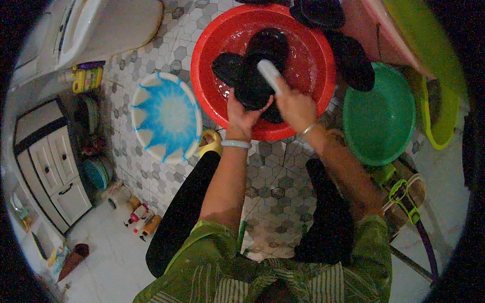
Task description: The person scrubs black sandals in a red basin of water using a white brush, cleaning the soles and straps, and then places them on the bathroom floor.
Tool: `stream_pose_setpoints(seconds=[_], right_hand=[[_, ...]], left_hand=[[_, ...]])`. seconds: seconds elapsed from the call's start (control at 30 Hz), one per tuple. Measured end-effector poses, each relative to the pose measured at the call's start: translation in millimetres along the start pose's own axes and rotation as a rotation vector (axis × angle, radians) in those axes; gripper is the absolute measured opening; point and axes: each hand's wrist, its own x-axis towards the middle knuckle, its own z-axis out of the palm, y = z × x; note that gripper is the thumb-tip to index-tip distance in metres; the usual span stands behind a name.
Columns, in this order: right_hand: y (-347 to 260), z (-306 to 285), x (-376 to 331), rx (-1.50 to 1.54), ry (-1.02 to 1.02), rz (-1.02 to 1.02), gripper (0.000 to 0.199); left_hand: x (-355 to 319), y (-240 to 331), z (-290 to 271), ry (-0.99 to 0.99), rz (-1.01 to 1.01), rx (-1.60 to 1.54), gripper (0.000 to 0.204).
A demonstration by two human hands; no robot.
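Observation:
My left hand point(242, 117) grips the near end of a black slipper point(251, 83) over a red basin point(201, 96) of water. In my right hand point(297, 108) is a white-handled brush point(269, 73), held slanting against the slipper; its bristle side is hidden. Other black footwear point(226, 66) lies in the basin beside and beyond the held slipper, its outlines merging in the dim light. Outside the basin's right rim lies one more black slipper point(356, 63), with another dark one point(318, 12) behind it.
A white-and-blue basin point(166, 118) stands left and a green basin point(379, 116) right. Yellow-green plastic ware point(442, 111) leans at the far right. Below the green basin is a purple hose point(427, 245). A white cabinet point(55, 166) and several bottles point(146, 222) line the left; the floor has hexagon tiles.

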Motion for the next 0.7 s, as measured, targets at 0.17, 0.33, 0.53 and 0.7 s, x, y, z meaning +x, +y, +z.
stream_pose_setpoints(seconds=[0.17,0.33,0.53,0.7], right_hand=[[-30.1,-33.5,-48.3,-0.028,-0.142,-0.235,0.054],[17.2,-8.3,16.0,-0.001,0.037,-0.071,0.047],[-15.8,-30.1,-58.6,0.222,-0.047,-0.306,0.053],[8.0,-34.6,-73.8,0.118,0.011,-0.443,0.053]], left_hand=[[-11.8,15.7,-5.9,0.160,0.017,0.101,0.047],[-5.6,-8.4,2.5,-0.021,-0.013,-0.033,0.048],[-22.6,10.7,19.3,0.187,0.012,0.141,0.052],[-12.9,14.8,0.8,-0.243,-0.084,-0.120,0.051]])
